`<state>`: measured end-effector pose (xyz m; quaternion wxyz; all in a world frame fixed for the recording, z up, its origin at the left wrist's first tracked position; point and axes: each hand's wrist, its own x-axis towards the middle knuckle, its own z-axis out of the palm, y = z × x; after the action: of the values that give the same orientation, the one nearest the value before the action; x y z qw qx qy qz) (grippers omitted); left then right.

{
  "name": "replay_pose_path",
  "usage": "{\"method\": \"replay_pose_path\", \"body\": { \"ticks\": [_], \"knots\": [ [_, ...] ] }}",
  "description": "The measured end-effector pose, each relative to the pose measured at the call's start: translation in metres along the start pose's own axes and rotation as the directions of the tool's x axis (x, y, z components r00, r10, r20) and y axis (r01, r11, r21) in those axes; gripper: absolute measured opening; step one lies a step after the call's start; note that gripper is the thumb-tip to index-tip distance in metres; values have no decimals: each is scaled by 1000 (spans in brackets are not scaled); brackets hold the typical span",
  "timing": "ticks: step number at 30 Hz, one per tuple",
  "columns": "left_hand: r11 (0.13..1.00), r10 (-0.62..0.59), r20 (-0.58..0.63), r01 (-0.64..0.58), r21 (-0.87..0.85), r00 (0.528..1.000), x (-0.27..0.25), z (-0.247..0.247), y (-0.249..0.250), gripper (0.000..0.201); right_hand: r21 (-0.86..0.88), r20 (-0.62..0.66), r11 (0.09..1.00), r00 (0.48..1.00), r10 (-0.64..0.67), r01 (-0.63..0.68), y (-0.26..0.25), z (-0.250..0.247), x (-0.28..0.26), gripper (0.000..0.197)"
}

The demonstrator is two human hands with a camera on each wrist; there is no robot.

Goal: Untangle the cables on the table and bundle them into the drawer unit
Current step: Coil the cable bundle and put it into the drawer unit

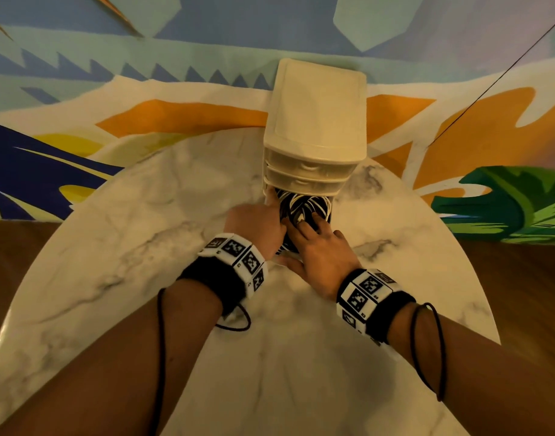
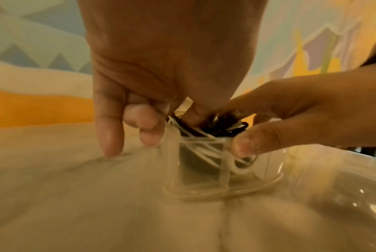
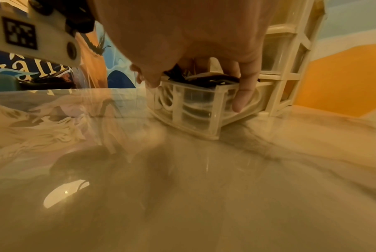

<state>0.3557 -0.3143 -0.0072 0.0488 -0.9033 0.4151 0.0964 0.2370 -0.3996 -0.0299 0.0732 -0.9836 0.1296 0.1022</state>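
A cream drawer unit (image 1: 317,121) stands at the far side of the marble table (image 1: 144,247). Its bottom drawer (image 2: 204,179) is pulled out and packed with black and white cables (image 1: 304,202). My left hand (image 1: 263,221) is at the drawer's left wall: the thumb pushes down into the cables (image 2: 204,148) and the curled fingers lie outside the wall. My right hand (image 1: 323,253) lies over the cables, fingers pressing on them and thumb (image 2: 247,145) against the drawer's front corner. In the right wrist view the little finger (image 3: 240,95) hangs down the drawer's (image 3: 195,109) right side.
The two upper drawers (image 1: 307,171) are closed. A painted wall (image 1: 112,73) rises right behind the unit. Bare marble surrounds the drawer on the left, right and near side. A thin dark line (image 1: 505,73) crosses the wall at the upper right.
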Motion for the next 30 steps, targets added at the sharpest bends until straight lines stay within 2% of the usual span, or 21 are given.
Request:
{"method": "replay_pose_path", "body": {
  "ticks": [4,9,14,25,28,30],
  "knots": [
    [990,77,29,-80,119,997,8,-5,1,61,-16,-3,1000,1000,-7,7,1,2,1,69],
    [983,179,32,-180,44,983,7,-6,-9,41,-33,-18,999,999,-30,29,6,6,0,69],
    [983,178,46,-180,39,983,9,-7,-8,35,-46,35,999,999,-26,27,8,3,1,71],
    [993,108,39,-109,38,993,12,-9,-4,44,-33,73,999,997,-27,29,7,-10,5,71],
    [997,72,1,-72,4,997,6,-2,-2,56,-34,67,999,998,-22,24,6,-11,5,70],
    [998,55,-45,-56,-6,997,-3,3,-2,56,-37,65,999,998,-14,16,8,-10,7,70]
  ]
}}
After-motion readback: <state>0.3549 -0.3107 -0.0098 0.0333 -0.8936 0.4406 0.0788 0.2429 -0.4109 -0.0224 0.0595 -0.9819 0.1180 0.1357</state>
